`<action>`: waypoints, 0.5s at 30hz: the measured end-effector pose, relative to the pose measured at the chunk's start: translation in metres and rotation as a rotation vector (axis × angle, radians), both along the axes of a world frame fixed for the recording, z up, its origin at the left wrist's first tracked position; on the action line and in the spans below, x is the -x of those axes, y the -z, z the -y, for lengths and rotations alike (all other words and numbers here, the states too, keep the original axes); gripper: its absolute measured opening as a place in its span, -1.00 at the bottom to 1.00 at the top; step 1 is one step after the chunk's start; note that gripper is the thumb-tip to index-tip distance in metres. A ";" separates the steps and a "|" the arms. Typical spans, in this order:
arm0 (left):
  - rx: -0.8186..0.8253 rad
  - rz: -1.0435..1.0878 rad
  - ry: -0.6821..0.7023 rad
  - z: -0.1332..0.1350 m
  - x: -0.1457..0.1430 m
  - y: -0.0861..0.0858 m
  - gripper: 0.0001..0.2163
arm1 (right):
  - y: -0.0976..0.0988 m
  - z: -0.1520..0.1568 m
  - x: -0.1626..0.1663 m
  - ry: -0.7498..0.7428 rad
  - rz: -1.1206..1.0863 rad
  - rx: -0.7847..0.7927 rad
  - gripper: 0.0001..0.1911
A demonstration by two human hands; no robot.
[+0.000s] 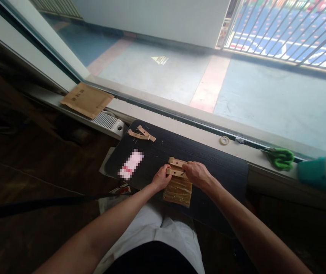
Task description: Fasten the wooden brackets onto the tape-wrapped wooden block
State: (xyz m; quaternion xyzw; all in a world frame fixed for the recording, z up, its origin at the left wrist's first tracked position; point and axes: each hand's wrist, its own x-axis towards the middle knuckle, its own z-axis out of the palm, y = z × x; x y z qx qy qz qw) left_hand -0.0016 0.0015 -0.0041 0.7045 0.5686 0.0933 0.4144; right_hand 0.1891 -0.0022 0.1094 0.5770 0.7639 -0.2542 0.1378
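My left hand (161, 178) and my right hand (197, 174) both pinch a small wooden strip piece (176, 168) from opposite ends, just above a black ribbed board (222, 167) on my lap. Under my hands lies a clear bag (178, 191) of pale wooden parts. Two more wooden strips (141, 134) lie crossed at the board's far left corner. A pink and white blurred packet (131, 164) lies on the board left of my left hand.
A windowsill runs behind the board, with a small tape roll (224, 140), green-handled scissors (279, 157) and a teal object (320, 173) at right. A brown padded envelope (87, 99) and a white vent (107, 122) lie at left. Dark floor surrounds me.
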 end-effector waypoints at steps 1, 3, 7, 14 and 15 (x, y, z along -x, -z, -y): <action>-0.001 0.003 0.003 0.000 0.000 0.000 -0.75 | 0.000 0.000 0.000 -0.001 -0.003 0.001 -0.72; 0.001 0.005 0.004 -0.001 0.000 0.000 -0.75 | 0.000 -0.002 -0.001 -0.004 -0.008 0.005 -0.72; 0.008 0.003 0.013 -0.001 0.001 -0.001 -0.75 | 0.000 -0.004 -0.003 -0.012 -0.025 0.010 -0.73; 0.027 0.012 0.027 -0.003 0.001 -0.003 -0.76 | -0.002 -0.005 -0.005 -0.013 -0.041 0.014 -0.72; 0.029 0.013 0.025 -0.003 0.001 -0.003 -0.76 | -0.002 -0.005 -0.005 -0.014 -0.042 0.014 -0.72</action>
